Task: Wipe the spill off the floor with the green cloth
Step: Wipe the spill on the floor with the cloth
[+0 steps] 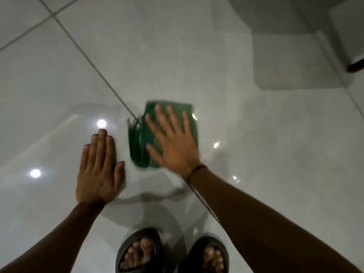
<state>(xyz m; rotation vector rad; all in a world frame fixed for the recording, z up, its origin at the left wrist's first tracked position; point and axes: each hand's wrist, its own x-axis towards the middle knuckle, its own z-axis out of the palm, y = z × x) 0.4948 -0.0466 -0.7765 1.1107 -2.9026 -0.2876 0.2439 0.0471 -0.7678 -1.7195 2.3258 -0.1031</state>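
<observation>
A green cloth [141,142] lies flat on the glossy white tiled floor [256,154], blurred by motion. My right hand [175,140] presses down on it with the palm flat and the fingers spread. My left hand [99,170] rests flat on the bare floor just left of the cloth, fingers together, holding nothing. A thin wet film [173,186] with a curved edge shows on the tile below the cloth, toward my feet.
My two feet in dark slides [171,253] stand at the bottom centre. A dark grout line [94,69] runs diagonally across the floor under the cloth. A pale furniture base with a dark foot [354,67] stands at the upper right. Ceiling lights reflect on the left tiles.
</observation>
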